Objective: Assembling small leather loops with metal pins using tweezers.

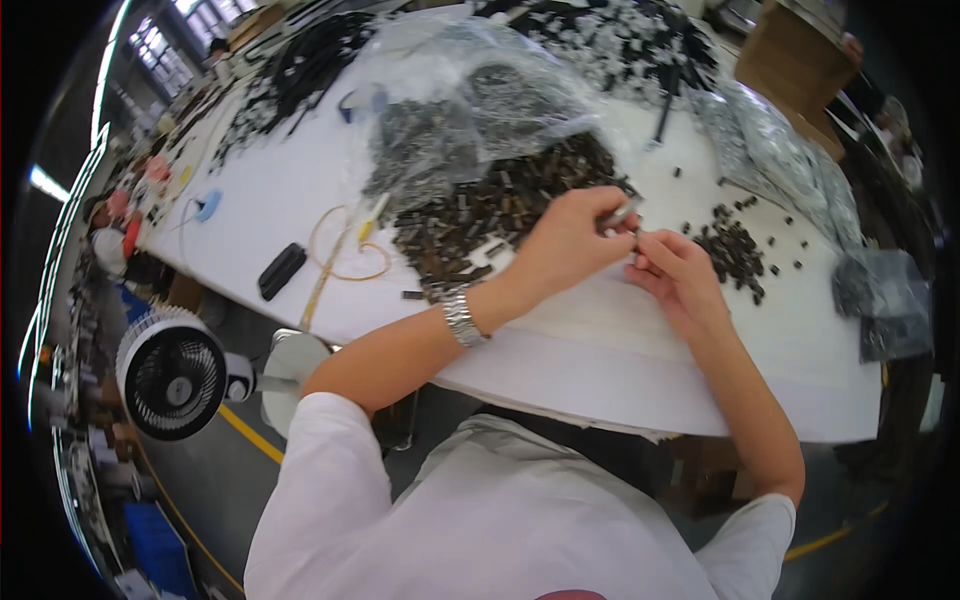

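Observation:
My left hand point(572, 240), with a silver watch point(462, 316) on its wrist, is closed around a small grey metal-looking piece point(622, 213). My right hand point(682, 278) meets it fingertip to fingertip, its thumb and forefinger pinched on something too small to make out. Beneath and left of the left hand spreads a heap of small dark brown, tube-like pieces point(440, 240). A smaller pile of short black pieces point(735, 248) lies just right of the right hand.
Clear plastic bags of grey parts point(425, 140) lie behind the heap, with black strips point(320, 60) farther back. On the white table point(230, 250) are a black case point(283, 271) and a yellow-white tool point(373, 218). A fan point(175, 375) stands left; more bags point(880, 300) lie right.

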The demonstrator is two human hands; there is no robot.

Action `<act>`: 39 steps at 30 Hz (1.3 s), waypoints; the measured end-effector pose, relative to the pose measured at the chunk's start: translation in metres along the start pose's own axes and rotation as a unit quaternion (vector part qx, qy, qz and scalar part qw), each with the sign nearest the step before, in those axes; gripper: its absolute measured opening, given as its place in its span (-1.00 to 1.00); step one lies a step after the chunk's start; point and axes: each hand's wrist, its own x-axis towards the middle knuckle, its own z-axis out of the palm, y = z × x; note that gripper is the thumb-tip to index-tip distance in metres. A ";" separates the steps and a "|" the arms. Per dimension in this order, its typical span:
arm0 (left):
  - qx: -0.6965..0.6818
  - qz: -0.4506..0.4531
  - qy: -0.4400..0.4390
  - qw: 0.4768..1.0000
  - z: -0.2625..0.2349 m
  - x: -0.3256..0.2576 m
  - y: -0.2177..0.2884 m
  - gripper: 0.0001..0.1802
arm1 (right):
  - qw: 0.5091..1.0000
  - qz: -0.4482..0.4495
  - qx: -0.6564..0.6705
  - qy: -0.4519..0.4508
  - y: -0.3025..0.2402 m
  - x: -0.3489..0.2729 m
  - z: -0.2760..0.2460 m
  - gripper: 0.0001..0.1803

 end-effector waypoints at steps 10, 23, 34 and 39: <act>0.084 0.145 0.142 0.975 0.033 0.008 -0.022 -0.84 | 0.984 -0.067 -0.138 0.095 0.011 0.011 -0.026 -0.89; -0.045 0.040 0.137 0.989 0.003 0.014 -0.024 -0.87 | 0.781 -0.389 -0.419 -0.250 -0.089 -0.136 0.138 -0.67; -0.044 -0.014 0.047 0.998 -0.004 0.011 -0.006 -0.81 | 0.723 -0.445 -0.401 -0.345 -0.094 -0.155 0.143 -0.53; -0.051 -0.005 0.043 0.998 0.001 0.008 0.002 -0.81 | 0.648 -0.512 -0.396 -0.402 -0.095 -0.139 0.141 -0.59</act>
